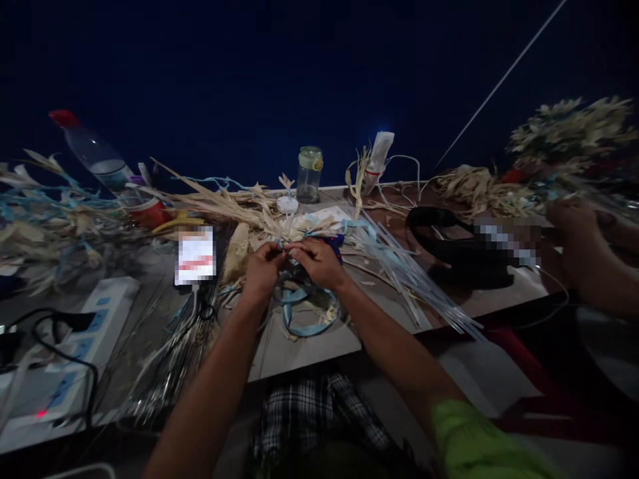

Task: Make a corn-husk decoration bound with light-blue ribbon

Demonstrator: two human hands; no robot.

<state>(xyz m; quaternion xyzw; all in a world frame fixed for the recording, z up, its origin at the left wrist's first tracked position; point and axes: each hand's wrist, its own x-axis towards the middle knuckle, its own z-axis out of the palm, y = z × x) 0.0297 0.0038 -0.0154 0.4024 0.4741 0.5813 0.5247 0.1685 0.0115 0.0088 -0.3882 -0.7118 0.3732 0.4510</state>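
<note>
Near the middle of the table, my left hand (265,265) and my right hand (315,261) meet fingertip to fingertip, both closed in a pinch. Between them is something small and bluish, too small to make out. A light blue ribbon (310,328) hangs and curls on the table just below my hands. Pale dried husk strips (252,216) lie right behind my fingers, beside a tan husk piece (236,249) left of my left hand. Dark blue fabric with red dots (335,245) shows past my right hand.
Clear tubes (424,293) and a black band (449,256) lie right. Thin wires (170,366), a lit phone (195,256) and a power strip (90,339) are left. Behind stand a jar (309,176) and a bottle (97,156). Another person's hand (574,216) is far right.
</note>
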